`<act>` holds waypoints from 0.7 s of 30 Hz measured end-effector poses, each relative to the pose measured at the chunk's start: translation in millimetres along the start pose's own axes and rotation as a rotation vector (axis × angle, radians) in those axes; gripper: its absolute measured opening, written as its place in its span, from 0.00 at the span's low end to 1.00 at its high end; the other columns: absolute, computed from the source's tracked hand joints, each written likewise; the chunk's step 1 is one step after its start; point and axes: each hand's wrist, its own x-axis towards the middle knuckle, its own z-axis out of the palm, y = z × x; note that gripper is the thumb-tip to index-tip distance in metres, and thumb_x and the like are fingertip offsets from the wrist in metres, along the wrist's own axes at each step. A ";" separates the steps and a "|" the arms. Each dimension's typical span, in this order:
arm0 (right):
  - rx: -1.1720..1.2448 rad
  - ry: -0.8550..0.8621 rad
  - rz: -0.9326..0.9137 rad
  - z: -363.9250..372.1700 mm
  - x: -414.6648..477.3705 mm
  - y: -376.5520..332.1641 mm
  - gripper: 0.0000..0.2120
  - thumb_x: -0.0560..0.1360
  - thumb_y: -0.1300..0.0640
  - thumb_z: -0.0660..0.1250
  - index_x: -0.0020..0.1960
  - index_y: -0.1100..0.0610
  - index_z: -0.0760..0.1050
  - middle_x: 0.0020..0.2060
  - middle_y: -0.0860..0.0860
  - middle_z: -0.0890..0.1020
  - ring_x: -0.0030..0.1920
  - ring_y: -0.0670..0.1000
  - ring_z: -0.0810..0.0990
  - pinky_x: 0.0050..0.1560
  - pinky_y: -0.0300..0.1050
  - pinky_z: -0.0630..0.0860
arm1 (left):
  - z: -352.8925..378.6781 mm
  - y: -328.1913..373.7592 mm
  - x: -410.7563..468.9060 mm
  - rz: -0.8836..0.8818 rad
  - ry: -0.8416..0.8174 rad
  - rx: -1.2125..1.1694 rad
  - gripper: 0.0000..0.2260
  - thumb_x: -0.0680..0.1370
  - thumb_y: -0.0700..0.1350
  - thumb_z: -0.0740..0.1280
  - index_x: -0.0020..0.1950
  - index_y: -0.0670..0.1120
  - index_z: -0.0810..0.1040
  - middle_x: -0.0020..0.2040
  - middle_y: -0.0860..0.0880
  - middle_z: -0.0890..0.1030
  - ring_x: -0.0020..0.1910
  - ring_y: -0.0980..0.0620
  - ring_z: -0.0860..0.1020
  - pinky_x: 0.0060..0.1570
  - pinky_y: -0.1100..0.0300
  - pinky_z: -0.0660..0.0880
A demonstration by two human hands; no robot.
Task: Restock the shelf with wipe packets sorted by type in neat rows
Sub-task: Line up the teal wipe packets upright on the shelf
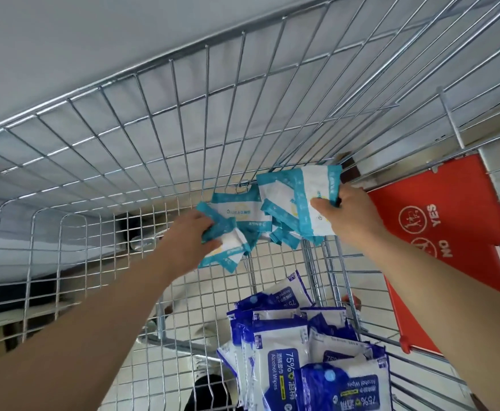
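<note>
Wire cart (180, 143); teal packets (314, 185) point upward.

open: bare mesh (94, 277) left | blocked: wire wall (154, 129) ahead, teal packets (237, 213) centre, blue packets (284, 351) (heaped) below, red flap (420, 232) right

Your left hand (197, 232) grips a loose fan of teal-and-white wipe packets (228, 250), fingers curled round their near edges. Your right hand (343, 212) holds a second bunch (317, 191) of the same kind, thumb laid across the front of the top packet. The two bunches meet in the middle, raised in front of the slanted mesh wall of the wire cart (154, 143).

Under your right forearm, dark blue alcohol wipe packets (281, 360) stand crowded together in the cart, marked 75% and Alcohol Wipes, some upside down. A red plastic flap (397, 212) with YES and NO pictograms sits on the right. Pale floor tiles (278, 262) show through the mesh.
</note>
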 end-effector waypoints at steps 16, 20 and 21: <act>0.051 0.010 -0.015 33.0 -4.0 -4.1 0.07 0.75 0.57 0.67 0.51 0.57 0.79 0.42 0.53 0.81 0.40 0.52 0.78 0.36 0.43 0.72 | -2.3 -9.1 -9.4 -0.171 -0.076 -0.336 0.17 0.76 0.45 0.70 0.62 0.50 0.70 0.47 0.52 0.78 0.38 0.58 0.78 0.33 0.63 0.74; 0.161 -0.042 0.022 32.0 -17.1 -17.2 0.03 0.75 0.59 0.68 0.47 0.59 0.79 0.39 0.52 0.80 0.35 0.46 0.75 0.31 0.38 0.68 | -13.3 -10.3 -19.6 -0.277 -0.125 -0.561 0.08 0.78 0.48 0.68 0.55 0.46 0.78 0.51 0.45 0.83 0.47 0.47 0.81 0.54 0.48 0.77; 0.190 -0.053 0.036 29.7 -20.5 -21.6 0.04 0.75 0.60 0.68 0.46 0.60 0.79 0.39 0.53 0.80 0.34 0.47 0.75 0.32 0.39 0.68 | -19.5 -7.6 -24.1 -0.294 -0.127 -0.671 0.07 0.78 0.46 0.68 0.55 0.48 0.77 0.52 0.45 0.83 0.48 0.47 0.81 0.56 0.48 0.76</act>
